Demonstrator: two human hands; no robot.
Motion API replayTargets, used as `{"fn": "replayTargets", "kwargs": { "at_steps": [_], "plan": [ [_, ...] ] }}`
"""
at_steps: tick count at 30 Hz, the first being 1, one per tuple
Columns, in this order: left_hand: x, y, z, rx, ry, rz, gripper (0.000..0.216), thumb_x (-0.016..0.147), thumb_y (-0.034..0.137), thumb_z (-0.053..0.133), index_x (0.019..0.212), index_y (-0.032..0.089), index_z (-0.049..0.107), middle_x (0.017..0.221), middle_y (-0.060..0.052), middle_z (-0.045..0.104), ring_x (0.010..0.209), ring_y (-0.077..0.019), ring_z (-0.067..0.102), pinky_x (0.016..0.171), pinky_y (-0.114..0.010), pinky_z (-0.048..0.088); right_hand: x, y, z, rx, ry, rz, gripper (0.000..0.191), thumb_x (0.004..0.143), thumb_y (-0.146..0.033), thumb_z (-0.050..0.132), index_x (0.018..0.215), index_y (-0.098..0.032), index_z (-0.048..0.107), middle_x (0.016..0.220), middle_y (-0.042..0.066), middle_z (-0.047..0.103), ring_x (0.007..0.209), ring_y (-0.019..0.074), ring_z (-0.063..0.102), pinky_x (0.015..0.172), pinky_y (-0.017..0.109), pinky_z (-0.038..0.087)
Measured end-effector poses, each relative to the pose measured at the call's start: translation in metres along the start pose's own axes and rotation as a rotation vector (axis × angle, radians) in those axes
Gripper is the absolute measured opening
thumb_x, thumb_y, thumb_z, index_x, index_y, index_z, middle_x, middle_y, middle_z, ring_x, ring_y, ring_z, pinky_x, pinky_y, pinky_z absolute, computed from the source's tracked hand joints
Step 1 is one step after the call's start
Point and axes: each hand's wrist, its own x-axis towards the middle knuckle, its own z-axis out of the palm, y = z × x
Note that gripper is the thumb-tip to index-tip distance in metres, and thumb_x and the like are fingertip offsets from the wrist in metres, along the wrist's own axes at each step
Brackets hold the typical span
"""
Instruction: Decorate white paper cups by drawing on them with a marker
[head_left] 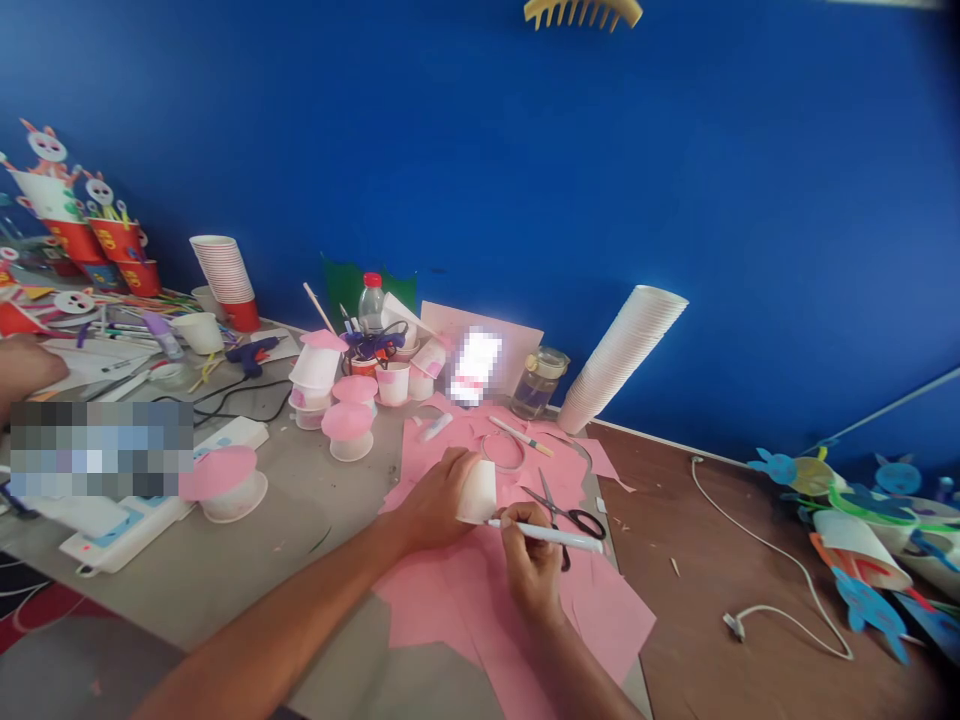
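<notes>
My left hand [439,497] is closed around a white paper cup [478,490], which lies on its side in the grip. A white marker pen [555,535] is pinched in my right hand [531,570], its tip at the cup's lower edge. Beneath both hands spread sheets and scraps of pink paper [457,600]. Black-handled scissors [562,508] lie partly open just beyond my right hand, one handle partly hidden by the pen. Another pen [520,436] and a glue stick [436,427] rest on the paper farther back.
Pink-topped paper cups [349,430] stand left of the paper, near a power strip [161,500]. A glass jar [540,382] and a tall leaning stack of cups [624,355] are at the back. Another person's hand [30,368] shows at far left. A white cable [780,540] lies right.
</notes>
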Motion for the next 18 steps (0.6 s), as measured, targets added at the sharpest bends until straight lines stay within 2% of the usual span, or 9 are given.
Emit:
{"fn": "replayTargets", "kwargs": {
  "at_steps": [4, 12, 18],
  "plan": [
    [-0.0002, -0.0001, -0.0002, 0.017, -0.010, -0.002, 0.054, 0.074, 0.022, 0.063, 0.123, 0.016, 0.042, 0.113, -0.015, 0.052, 0.109, -0.0313, 0.055, 0.086, -0.048, 0.053, 0.0024, -0.0023, 0.0011, -0.017, -0.004, -0.001, 0.015, 0.081, -0.023, 0.051, 0.067, -0.021, 0.053, 0.060, -0.003, 0.052, 0.051, 0.0117, 0.044, 0.050, 0.025, 0.035],
    [0.0000, 0.0005, -0.0009, -0.037, 0.002, -0.012, 0.058, 0.075, 0.042, 0.070, 0.121, 0.018, 0.044, 0.113, -0.014, 0.052, 0.107, -0.0306, 0.055, 0.085, -0.048, 0.053, 0.0021, -0.0010, 0.0021, -0.010, 0.046, 0.019, 0.014, 0.083, -0.025, 0.052, 0.070, -0.022, 0.053, 0.061, -0.003, 0.053, 0.055, 0.0136, 0.047, 0.053, 0.026, 0.037],
    [-0.0002, 0.0004, -0.0017, -0.033, 0.007, -0.017, 0.052, 0.078, 0.038, 0.067, 0.119, 0.016, 0.045, 0.112, -0.015, 0.053, 0.105, -0.0303, 0.056, 0.083, -0.046, 0.054, 0.0018, 0.0000, 0.0012, 0.014, 0.028, 0.028, 0.014, 0.082, -0.026, 0.053, 0.068, -0.021, 0.053, 0.061, -0.003, 0.052, 0.054, 0.0126, 0.045, 0.053, 0.026, 0.036]
  ]
}}
